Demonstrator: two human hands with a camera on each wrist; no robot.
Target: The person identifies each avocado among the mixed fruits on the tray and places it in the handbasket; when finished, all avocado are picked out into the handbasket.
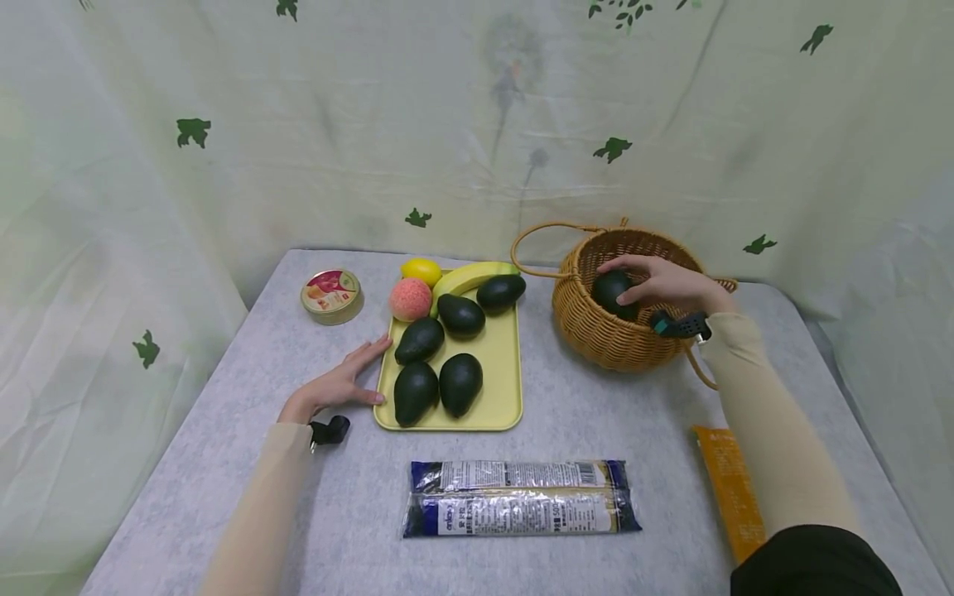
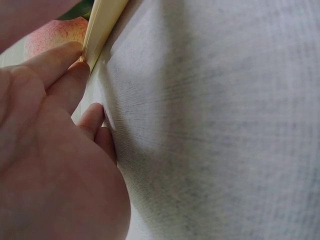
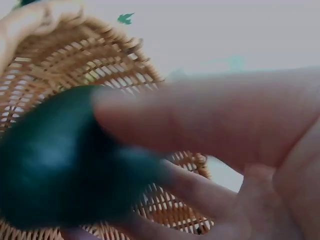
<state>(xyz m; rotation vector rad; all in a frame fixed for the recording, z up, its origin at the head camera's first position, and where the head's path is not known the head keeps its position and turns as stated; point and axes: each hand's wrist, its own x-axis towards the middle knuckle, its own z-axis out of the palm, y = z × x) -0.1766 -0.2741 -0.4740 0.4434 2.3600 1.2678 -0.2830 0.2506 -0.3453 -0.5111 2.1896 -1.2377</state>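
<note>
Inside the mouth of the wicker basket (image 1: pixel 604 343), my right hand (image 1: pixel 665 283) grips a dark green avocado (image 1: pixel 611 290) between thumb and fingers. In the right wrist view the avocado (image 3: pixel 50 160) is blurred, with the woven basket wall (image 3: pixel 115 55) behind it. My left hand (image 1: pixel 337 386) touches the left edge of the yellow tray (image 1: pixel 501 401), fingers spread along the rim. On that tray lie several avocados (image 1: pixel 460 384), a banana (image 1: pixel 473 276), a yellow lemon (image 1: pixel 421 270) and a pinkish peach (image 1: pixel 411 299).
A round tin (image 1: pixel 331 295) stands at the table's back left. A long plastic-wrapped packet (image 1: pixel 522 499) lies near the front middle. An orange packet (image 1: pixel 730 492) is partly covered by my right forearm. A patterned curtain (image 1: pixel 447 124) hangs behind the table.
</note>
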